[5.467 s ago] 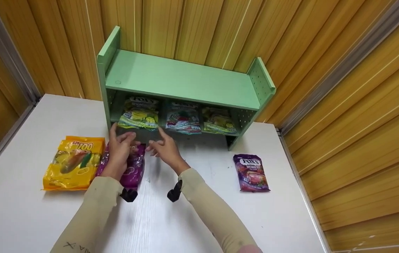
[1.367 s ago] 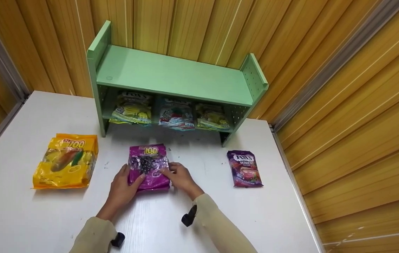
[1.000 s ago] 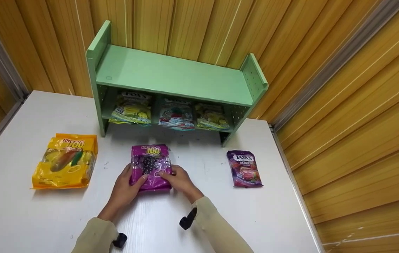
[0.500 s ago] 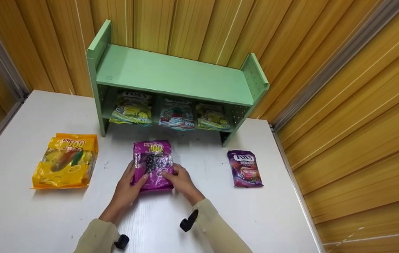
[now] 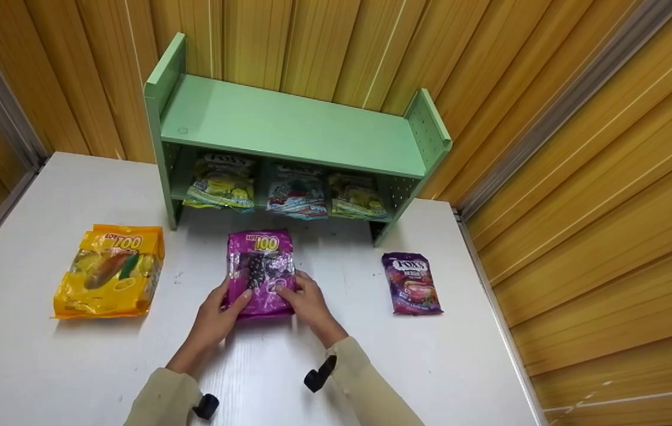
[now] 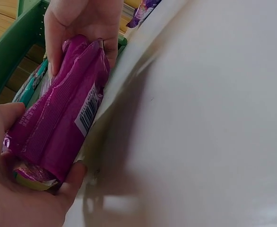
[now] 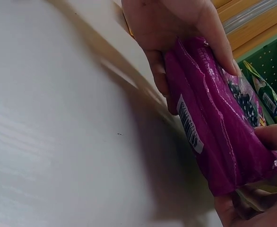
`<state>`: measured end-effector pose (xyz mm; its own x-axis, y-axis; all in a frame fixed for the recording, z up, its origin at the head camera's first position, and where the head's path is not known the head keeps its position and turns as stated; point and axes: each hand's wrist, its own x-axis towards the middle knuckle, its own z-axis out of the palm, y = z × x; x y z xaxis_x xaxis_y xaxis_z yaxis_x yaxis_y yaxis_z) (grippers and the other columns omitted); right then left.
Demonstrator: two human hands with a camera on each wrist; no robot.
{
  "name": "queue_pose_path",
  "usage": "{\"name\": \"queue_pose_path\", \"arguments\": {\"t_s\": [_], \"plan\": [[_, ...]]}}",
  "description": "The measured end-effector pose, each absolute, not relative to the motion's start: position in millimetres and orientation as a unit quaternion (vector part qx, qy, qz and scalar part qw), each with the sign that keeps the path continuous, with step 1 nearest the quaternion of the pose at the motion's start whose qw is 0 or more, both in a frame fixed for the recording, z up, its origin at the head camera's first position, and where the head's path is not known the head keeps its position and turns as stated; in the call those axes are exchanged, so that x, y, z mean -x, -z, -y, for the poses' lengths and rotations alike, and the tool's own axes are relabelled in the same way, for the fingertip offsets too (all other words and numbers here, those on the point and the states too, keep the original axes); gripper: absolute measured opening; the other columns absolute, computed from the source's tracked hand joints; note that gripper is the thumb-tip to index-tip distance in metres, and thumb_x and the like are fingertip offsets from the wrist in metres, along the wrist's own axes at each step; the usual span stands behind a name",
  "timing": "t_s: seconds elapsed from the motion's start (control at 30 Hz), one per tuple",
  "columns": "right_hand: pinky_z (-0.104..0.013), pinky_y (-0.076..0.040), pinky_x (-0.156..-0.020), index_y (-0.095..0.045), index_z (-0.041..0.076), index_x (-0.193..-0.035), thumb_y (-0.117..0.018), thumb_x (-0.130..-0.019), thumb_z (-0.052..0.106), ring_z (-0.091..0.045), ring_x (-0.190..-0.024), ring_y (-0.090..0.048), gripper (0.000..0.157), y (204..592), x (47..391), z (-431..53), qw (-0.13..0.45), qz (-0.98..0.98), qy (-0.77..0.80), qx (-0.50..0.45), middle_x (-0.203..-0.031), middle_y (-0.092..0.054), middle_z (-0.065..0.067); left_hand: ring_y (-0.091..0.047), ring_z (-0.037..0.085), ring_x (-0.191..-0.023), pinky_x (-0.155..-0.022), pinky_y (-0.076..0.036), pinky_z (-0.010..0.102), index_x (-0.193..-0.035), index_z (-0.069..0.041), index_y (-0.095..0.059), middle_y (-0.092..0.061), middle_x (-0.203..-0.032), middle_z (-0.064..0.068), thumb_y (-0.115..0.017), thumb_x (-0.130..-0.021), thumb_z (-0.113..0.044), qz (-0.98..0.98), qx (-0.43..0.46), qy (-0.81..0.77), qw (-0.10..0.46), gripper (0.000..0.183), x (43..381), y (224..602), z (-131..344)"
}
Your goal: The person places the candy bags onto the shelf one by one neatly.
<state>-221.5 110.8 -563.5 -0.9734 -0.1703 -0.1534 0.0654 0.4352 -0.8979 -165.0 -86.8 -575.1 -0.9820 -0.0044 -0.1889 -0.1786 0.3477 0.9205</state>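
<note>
Between both hands is a purple LOT 100 candy bag [image 5: 262, 272] with dark berries printed on its front. My left hand [image 5: 216, 316] grips its left edge, thumb over the front and fingers behind. On the opposite edge my right hand [image 5: 310, 307] holds it the same way. In the left wrist view the bag's bottom [image 6: 63, 113] shows a barcode, and a shadow lies on the table beside it. The right wrist view shows the bag [image 7: 209, 118] apart from the tabletop, with fingers under its back.
A green shelf [image 5: 288, 127] stands at the back, with several FOX'S candy bags [image 5: 297, 192] on its lower board. An orange LOT 100 bag [image 5: 110, 272] lies at left on the white table [image 5: 466, 367]. A dark purple FOX'S bag [image 5: 412, 284] lies at right.
Earlier the purple bag lay at left beside the orange one. Both hands have since taken hold of it in the middle, and it has shifted slightly right and toward the shelf.
</note>
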Motion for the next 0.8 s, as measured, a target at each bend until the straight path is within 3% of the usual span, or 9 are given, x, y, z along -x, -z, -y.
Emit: {"name": "queue_pose_path", "arguments": {"t_s": [0.2, 0.37, 0.5, 0.6, 0.8], "plan": [[-0.047, -0.035, -0.112, -0.070, 0.007, -0.114, -0.068, -0.089, 0.032, -0.030, -0.126, -0.049, 0.036, 558, 219, -112, 0.104, -0.842, 0.528, 0.021, -0.148, -0.045, -0.011, -0.032, 0.042, -0.141, -0.115, -0.030, 0.053, -0.156, -0.014, -0.010, -0.030, -0.154, 0.025, -0.048, -0.093, -0.062, -0.816, 0.065, -0.568, 0.088, 0.088, 165, 570, 86], [-0.045, -0.038, -0.111, -0.068, 0.009, -0.119, -0.067, -0.090, 0.034, -0.028, -0.127, -0.049, 0.039, 551, 216, -114, 0.104, -0.836, 0.539, 0.020, -0.149, -0.045, -0.010, -0.037, 0.041, -0.138, -0.114, -0.033, 0.053, -0.156, -0.014, -0.014, -0.036, -0.149, 0.022, -0.051, -0.094, -0.056, -0.813, 0.060, -0.575, 0.066, 0.083, 165, 568, 84], [-0.036, -0.050, -0.095, -0.066, 0.010, -0.121, -0.067, -0.090, 0.033, -0.023, -0.111, -0.055, 0.039, 546, 215, -115, 0.104, -0.828, 0.551, 0.024, -0.129, -0.059, -0.012, -0.040, 0.038, -0.136, -0.113, -0.035, 0.051, -0.156, -0.017, -0.016, -0.038, -0.147, 0.020, -0.053, -0.095, -0.052, -0.806, 0.056, -0.587, 0.054, 0.079, 165, 566, 82], [-0.030, -0.051, -0.084, -0.067, 0.010, -0.119, -0.067, -0.090, 0.033, -0.019, -0.102, -0.056, 0.037, 543, 215, -116, 0.101, -0.827, 0.552, 0.026, -0.118, -0.062, -0.010, -0.041, 0.037, -0.135, -0.112, -0.036, 0.050, -0.156, -0.018, -0.018, -0.038, -0.147, 0.018, -0.054, -0.095, -0.049, -0.799, 0.053, -0.598, 0.047, 0.078, 165, 563, 81], [-0.035, -0.050, -0.093, -0.067, 0.003, -0.120, -0.066, -0.091, 0.026, -0.024, -0.114, -0.054, 0.036, 539, 214, -116, 0.082, -0.828, 0.553, 0.041, -0.144, -0.050, -0.013, -0.045, 0.035, -0.132, -0.110, -0.040, 0.049, -0.155, -0.017, -0.021, -0.040, -0.145, 0.017, -0.055, -0.096, -0.044, -0.795, 0.043, -0.605, 0.031, 0.074, 164, 558, 79]]}}
